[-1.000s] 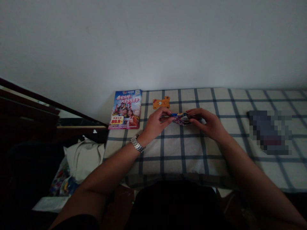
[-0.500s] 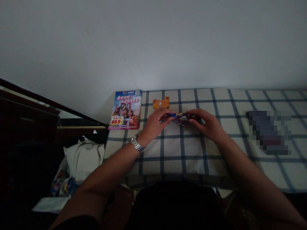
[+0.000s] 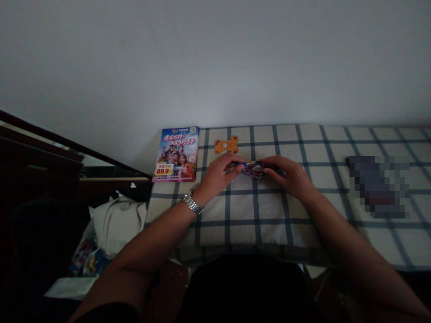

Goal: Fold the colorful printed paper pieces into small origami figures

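"Pinched at both ends, yeah? L hand (image 3: 220,175) and R hand (image 3: 286,175), w/ the packet (image 3: 252,169) btwn?"

"Yep. L one clamps its L end, R one its R end, fingertips a bit apart across it. Can't tell if it touches the cloth (image 3: 240,213)."

"Step?"

"Looks like working the packet's edge w/ both hands, prob. spreading it; print's too dim to read. Next move prob. calls for a firm pinch each side and gentle, even force, as thin wrap might slip or tear."

"Count, pls."

"Hands 2, packet 1, cloth 1. Bear (image 3: 226,145): 1, flat, just beyond the L hand. Booklet (image 3: 175,154): 1 on show, L of the bear; can't tell if it's a stack. Watch (image 3: 193,202): 1, worn on the L. Dark item (image 3: 367,179): 1, well R, pixelated, ID unclear. White bag (image 3: 117,222): 1, low L; stuff near it's too dark to count."
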`<state>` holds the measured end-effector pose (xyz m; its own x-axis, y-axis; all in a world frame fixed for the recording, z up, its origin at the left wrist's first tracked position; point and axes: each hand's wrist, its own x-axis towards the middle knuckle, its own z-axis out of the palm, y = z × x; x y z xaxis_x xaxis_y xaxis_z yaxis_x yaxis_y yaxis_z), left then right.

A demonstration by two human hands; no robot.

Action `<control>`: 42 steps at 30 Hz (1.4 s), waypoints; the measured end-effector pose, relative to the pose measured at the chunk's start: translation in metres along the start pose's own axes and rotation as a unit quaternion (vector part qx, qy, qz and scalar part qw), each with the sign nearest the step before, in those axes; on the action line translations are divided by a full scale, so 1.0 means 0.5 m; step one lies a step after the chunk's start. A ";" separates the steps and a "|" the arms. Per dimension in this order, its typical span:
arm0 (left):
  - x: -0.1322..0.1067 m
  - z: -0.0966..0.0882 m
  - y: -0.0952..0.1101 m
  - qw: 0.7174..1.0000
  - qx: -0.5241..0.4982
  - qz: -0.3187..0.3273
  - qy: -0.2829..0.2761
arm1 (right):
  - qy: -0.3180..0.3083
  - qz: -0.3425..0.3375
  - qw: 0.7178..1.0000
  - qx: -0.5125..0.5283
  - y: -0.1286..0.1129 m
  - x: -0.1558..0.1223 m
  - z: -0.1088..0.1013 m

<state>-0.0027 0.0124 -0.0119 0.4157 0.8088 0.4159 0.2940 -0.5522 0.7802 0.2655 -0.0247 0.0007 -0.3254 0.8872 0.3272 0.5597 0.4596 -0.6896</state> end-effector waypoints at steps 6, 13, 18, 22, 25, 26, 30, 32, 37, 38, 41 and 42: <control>0.003 -0.002 0.000 1.000 0.017 0.014 0.013 | -0.015 -0.016 1.000 -0.014 -0.005 -0.002 -0.006; 0.005 -0.001 -0.007 0.999 0.003 -0.027 0.025 | -0.042 -0.074 0.995 -0.061 0.014 -0.005 -0.004; 0.006 0.001 -0.015 0.996 -0.052 -0.060 0.036 | -0.045 -0.096 0.988 -0.115 0.018 -0.002 0.000; 0.004 0.000 -0.012 0.996 -0.053 -0.068 0.033 | -0.026 -0.094 0.988 -0.118 0.014 -0.003 0.000; 0.002 -0.003 -0.003 0.998 -0.040 -0.039 0.021 | -0.027 -0.095 0.988 -0.117 0.009 -0.005 -0.004; 0.001 -0.004 0.002 0.999 -0.026 -0.020 0.012 | -0.031 -0.094 0.988 -0.118 0.007 -0.005 -0.005; 0.000 -0.011 0.016 0.993 0.069 0.083 -0.054 | -0.044 -0.097 0.989 -0.103 -0.001 -0.007 -0.011; 0.000 -0.011 0.019 0.987 0.092 0.102 -0.083 | -0.050 -0.095 0.989 -0.097 -0.004 -0.007 -0.012; -0.002 -0.007 0.012 0.985 0.108 0.092 -0.096 | -0.053 -0.081 0.990 -0.099 -0.003 -0.008 -0.011; -0.002 -0.006 0.011 0.985 0.109 0.090 -0.094 | -0.054 -0.082 0.990 -0.098 -0.002 -0.008 -0.011; -0.002 -0.005 0.010 0.985 0.112 0.090 -0.092 | -0.058 -0.085 0.990 -0.099 0.003 -0.008 -0.009; -0.002 -0.005 0.011 0.985 0.112 0.089 -0.091 | -0.058 -0.084 0.990 -0.100 0.004 -0.008 -0.009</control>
<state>-0.0039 0.0093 -0.0069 0.6197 0.6567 0.4298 0.3770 -0.7294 0.5709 0.2713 -0.0273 0.0009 -0.5055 0.7919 0.3426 0.6258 0.6098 -0.4863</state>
